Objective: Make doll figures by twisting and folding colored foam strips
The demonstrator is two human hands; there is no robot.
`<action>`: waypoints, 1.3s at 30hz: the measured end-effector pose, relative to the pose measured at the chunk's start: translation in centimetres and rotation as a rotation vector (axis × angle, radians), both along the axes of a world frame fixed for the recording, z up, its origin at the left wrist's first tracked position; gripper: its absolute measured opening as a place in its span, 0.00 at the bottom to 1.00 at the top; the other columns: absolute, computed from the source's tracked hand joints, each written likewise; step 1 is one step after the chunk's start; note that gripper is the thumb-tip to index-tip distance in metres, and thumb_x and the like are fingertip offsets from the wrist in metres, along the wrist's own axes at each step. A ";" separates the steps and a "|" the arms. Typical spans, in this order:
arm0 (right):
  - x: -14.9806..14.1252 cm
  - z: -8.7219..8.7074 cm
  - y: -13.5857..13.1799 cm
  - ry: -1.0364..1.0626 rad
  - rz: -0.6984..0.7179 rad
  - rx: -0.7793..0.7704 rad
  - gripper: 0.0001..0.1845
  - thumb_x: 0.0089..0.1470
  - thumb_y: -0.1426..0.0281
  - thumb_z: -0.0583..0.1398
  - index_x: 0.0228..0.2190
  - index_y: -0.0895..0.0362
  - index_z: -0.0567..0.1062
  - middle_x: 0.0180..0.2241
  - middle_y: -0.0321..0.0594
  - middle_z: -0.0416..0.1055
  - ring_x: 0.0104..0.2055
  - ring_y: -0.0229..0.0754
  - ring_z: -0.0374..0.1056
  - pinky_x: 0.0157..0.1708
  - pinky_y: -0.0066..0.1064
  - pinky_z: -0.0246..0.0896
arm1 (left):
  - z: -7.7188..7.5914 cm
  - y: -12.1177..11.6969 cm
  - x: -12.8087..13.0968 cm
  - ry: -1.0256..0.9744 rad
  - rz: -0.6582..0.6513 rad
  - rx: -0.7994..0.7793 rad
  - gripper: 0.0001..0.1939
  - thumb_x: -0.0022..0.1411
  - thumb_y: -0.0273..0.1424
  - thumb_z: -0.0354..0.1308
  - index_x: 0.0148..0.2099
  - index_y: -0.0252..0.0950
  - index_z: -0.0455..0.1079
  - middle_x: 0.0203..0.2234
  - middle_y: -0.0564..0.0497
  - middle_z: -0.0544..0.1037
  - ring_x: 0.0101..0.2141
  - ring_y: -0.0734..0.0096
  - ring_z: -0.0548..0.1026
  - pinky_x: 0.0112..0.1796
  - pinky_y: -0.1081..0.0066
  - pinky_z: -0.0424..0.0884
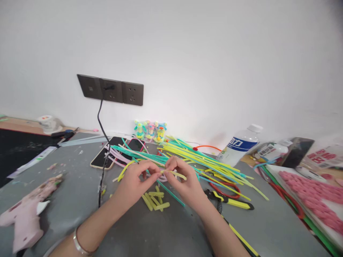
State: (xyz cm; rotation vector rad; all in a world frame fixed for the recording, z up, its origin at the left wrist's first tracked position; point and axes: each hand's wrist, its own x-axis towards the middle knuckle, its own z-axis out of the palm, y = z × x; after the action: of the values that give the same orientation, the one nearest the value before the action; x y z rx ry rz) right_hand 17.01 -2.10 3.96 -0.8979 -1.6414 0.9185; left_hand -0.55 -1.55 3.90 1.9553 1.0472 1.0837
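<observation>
My left hand (142, 177) pinches one end of a short pale-yellow pipe cleaner (177, 174) between thumb and fingertips. Close against it, my right hand (183, 177) grips the same piece, and its free end sticks out to the right past the thumb. Below the hands lies a small pile of folded yellow-green pipe cleaner pieces (155, 200) on the grey table mat (150, 235). Behind the hands spread long loose pipe cleaners (209, 162) in yellow, teal and lilac. Part of the held piece is covered by my fingers.
A pink glue gun (26, 214) lies at the left. Yellow-and-black pliers (235, 203) rest right of my hands. Two phones (103, 157), a black cable (101, 178), three small fuzzy figures (150, 131) and a bottle (238, 144) stand or lie toward the wall. Pink braided material (313, 196) is far right.
</observation>
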 end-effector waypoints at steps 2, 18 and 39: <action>0.0 0.0 0.0 0.002 0.004 -0.005 0.11 0.56 0.73 0.58 0.25 0.54 0.62 0.28 0.34 0.60 0.32 0.39 0.58 0.31 0.29 0.54 | 0.0 -0.1 0.0 0.007 -0.004 0.047 0.06 0.62 0.27 0.57 0.31 0.37 0.72 0.24 0.55 0.76 0.26 0.75 0.71 0.26 0.78 0.63; -0.2 0.1 -0.3 0.152 0.055 -0.149 0.12 0.56 0.71 0.59 0.24 0.55 0.63 0.27 0.34 0.61 0.30 0.37 0.58 0.29 0.28 0.53 | -0.1 0.0 0.0 -0.138 0.012 0.158 0.07 0.57 0.23 0.65 0.40 0.37 0.77 0.30 0.52 0.83 0.28 0.74 0.78 0.30 0.77 0.73; -0.3 -0.1 -0.2 0.013 -0.009 -0.062 0.10 0.56 0.71 0.59 0.25 0.54 0.65 0.26 0.33 0.62 0.30 0.38 0.59 0.32 0.30 0.55 | -0.8 0.4 -0.1 -0.078 -0.041 -0.156 0.06 0.63 0.31 0.58 0.34 0.37 0.75 0.29 0.52 0.80 0.32 0.69 0.77 0.33 0.74 0.72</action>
State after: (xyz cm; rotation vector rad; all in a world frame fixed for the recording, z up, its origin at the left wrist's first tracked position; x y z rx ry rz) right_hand 16.72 -2.26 3.84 -0.9392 -1.6045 0.9716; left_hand -0.65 -1.18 3.12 1.7898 1.0136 1.0164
